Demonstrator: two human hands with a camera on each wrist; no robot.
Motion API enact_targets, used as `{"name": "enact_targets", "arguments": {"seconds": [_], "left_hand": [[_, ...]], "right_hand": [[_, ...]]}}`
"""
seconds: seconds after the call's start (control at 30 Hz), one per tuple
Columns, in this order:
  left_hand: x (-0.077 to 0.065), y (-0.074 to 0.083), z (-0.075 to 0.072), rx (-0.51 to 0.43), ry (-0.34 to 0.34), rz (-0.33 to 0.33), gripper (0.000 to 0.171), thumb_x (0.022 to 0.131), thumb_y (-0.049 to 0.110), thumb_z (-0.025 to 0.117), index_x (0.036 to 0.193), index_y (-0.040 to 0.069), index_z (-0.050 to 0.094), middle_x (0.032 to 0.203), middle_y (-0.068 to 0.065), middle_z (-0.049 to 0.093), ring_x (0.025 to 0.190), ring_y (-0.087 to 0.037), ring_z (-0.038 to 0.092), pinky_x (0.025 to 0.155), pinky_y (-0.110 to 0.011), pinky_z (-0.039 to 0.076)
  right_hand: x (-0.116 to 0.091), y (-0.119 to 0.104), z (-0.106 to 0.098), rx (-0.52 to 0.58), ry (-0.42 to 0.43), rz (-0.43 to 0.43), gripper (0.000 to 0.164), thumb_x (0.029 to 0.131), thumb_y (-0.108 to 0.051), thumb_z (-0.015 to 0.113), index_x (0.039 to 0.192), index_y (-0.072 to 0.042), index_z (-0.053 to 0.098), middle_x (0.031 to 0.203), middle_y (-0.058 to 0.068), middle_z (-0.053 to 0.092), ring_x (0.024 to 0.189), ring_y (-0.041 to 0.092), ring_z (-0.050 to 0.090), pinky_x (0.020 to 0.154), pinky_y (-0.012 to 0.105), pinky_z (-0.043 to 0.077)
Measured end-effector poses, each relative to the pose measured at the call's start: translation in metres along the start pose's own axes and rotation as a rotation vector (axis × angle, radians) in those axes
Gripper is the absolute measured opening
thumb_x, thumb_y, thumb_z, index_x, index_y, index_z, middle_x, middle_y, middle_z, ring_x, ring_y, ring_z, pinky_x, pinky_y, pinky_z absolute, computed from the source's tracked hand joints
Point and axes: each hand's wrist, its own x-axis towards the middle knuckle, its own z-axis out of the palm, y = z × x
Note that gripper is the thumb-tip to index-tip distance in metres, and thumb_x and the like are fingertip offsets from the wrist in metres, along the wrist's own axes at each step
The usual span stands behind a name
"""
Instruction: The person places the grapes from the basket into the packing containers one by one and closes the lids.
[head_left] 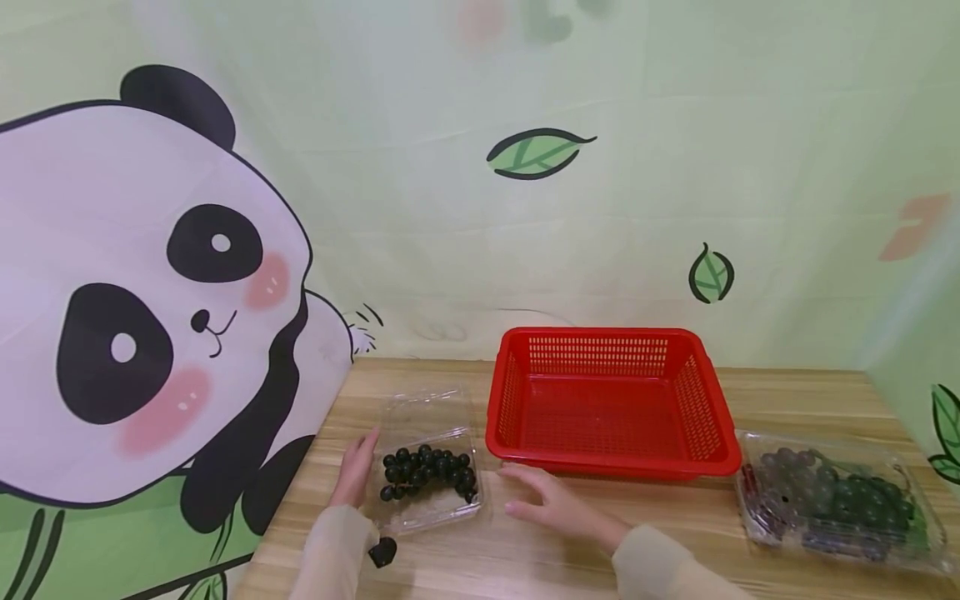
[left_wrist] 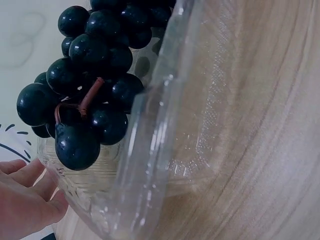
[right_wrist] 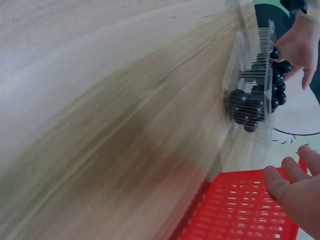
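Note:
A clear plastic clamshell box [head_left: 442,517] with its lid raised lies on the table, and a bunch of dark grapes [head_left: 427,471] rests in it. At the box's left side is my left hand [head_left: 355,471]; in the left wrist view its fingertips [left_wrist: 31,172] are at the box wall, though I cannot tell whether they press on it. My right hand [head_left: 551,500] hovers between the box and the red basket [head_left: 600,461], near the basket's front left corner. Its fingers [right_wrist: 295,172] are spread and hold nothing.
To the basket's right sits a second clear box [head_left: 832,442], closed over dark, green and red grapes. A small black object [head_left: 382,552] is at the left sleeve. Behind the wooden table [head_left: 465,575] hangs a printed panda backdrop [head_left: 420,250].

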Motion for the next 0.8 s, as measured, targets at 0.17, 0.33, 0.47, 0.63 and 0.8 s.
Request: {"name": "enact_targets", "arguments": {"seconds": [0.17,0.33,0.47,0.63,0.8], "left_hand": [[0.003,0.002,0.001,-0.025,-0.010,0.005,0.076,0.092,0.047,0.032,0.138,-0.006,0.006,0.141,-0.029,0.012,0.128,-0.043,0.018,0.107,-0.051,0.016],[0.005,0.003,0.002,-0.037,-0.013,-0.005,0.077,0.091,0.047,0.033,0.139,-0.006,0.004,0.142,-0.029,0.011,0.129,-0.043,0.017,0.107,-0.052,0.015],[0.006,0.004,0.003,-0.041,-0.003,-0.004,0.077,0.091,0.048,0.033,0.138,-0.007,0.006,0.141,-0.029,0.013,0.128,-0.042,0.018,0.107,-0.051,0.015],[0.007,0.005,0.003,-0.067,-0.007,-0.027,0.080,0.089,0.052,0.034,0.139,-0.005,0.007,0.140,-0.028,0.017,0.128,-0.041,0.020,0.107,-0.051,0.015],[0.007,0.008,0.002,-0.109,-0.014,-0.049,0.077,0.090,0.050,0.034,0.139,-0.005,0.009,0.140,-0.028,0.019,0.129,-0.039,0.021,0.107,-0.050,0.015]], "right_hand": [[0.006,0.003,0.010,0.023,-0.033,0.016,0.051,0.089,-0.032,0.050,0.134,-0.012,0.036,0.141,0.012,0.031,0.131,0.034,0.024,0.101,0.058,0.022],[0.013,0.009,0.021,0.030,-0.040,0.028,0.057,0.088,-0.035,0.050,0.136,-0.010,0.032,0.143,0.016,0.026,0.131,0.036,0.022,0.100,0.060,0.021],[0.015,0.013,0.028,0.055,-0.043,0.052,0.059,0.088,-0.035,0.050,0.137,-0.011,0.029,0.144,0.016,0.021,0.132,0.038,0.019,0.100,0.061,0.021],[0.017,0.017,0.036,0.071,-0.056,0.062,0.062,0.088,-0.038,0.049,0.138,-0.009,0.027,0.146,0.015,0.018,0.132,0.038,0.018,0.100,0.060,0.022],[0.019,0.017,0.041,0.050,-0.078,0.076,0.061,0.088,-0.041,0.047,0.138,-0.010,0.029,0.146,0.012,0.018,0.132,0.035,0.020,0.100,0.059,0.024]]}}
